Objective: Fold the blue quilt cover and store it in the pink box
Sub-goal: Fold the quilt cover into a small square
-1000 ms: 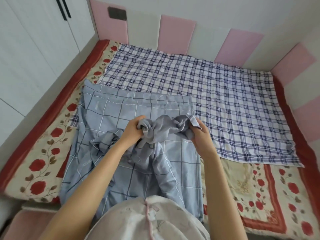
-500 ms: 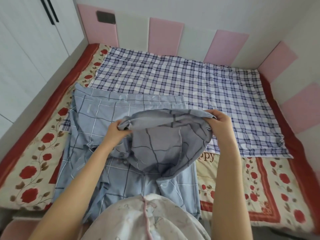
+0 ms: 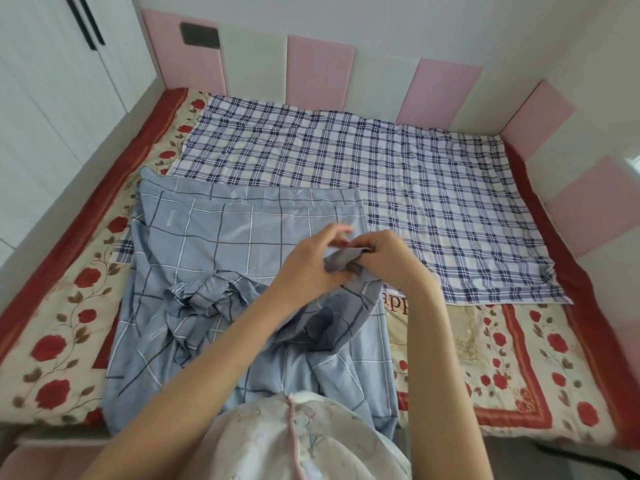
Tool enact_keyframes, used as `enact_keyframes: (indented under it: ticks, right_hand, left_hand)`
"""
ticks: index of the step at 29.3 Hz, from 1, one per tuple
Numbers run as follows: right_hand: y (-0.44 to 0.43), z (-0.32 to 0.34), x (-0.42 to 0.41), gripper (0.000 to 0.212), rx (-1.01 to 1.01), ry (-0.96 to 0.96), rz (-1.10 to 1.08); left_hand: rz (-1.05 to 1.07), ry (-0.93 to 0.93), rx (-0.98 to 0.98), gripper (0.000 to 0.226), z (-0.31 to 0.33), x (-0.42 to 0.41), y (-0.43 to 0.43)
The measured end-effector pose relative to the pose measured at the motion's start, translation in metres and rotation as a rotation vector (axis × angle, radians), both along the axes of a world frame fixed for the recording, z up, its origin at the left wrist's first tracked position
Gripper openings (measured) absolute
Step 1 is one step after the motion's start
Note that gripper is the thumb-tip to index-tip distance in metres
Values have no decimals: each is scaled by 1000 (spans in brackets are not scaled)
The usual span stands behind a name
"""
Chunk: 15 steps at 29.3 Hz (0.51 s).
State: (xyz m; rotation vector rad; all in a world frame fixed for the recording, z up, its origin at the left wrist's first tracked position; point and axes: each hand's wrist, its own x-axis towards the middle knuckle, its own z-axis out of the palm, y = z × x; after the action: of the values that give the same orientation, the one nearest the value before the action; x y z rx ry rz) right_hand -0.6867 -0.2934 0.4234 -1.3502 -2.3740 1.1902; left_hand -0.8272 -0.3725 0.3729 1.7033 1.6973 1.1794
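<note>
Left hand (image 3: 310,266), right hand (image 3: 393,261): both pinch one bunched corner of the blue quilt cover (image 3: 221,237). Right fingertips hidden in the fabric.

Both arms are bare and come in from the bottom edge. The left forearm (image 3: 207,362) runs on a long diagonal from the lower left, while the right forearm (image 3: 440,368) goes up much steeper on the right side. The hands meet just right of centre, basically touching. The right hand (image 3: 394,261) is knuckles up, fingers curled in tight round a bunched bit of the blue quilt cover (image 3: 221,244). The left hand (image 3: 308,271) pinches the same bunch from its side, with its upper fingers (image 3: 334,233) lifted and a bit blurry, so I can't tell exactly how they sit.
</note>
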Motion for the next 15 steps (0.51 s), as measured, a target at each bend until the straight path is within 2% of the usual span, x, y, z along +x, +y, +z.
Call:
enact_keyframes:
  ticks: [3,8,13,15]
  right_hand:
    - [-6,2,-2,17,-8,30,8]
    - [-10,-1,14,23,32,62,-4]
    - [-20,-10,18,21,-159,406,-7]
    - [-22,-12,21,40,-257,502,78]
  left_hand:
    - [39,-49,87,39,4,10,0]
    - [164,-128,77,21,3,6,-11]
    - [278,-278,-10,19,7,5,-11]
    - [302,-347,-41,16,11,6,-12]
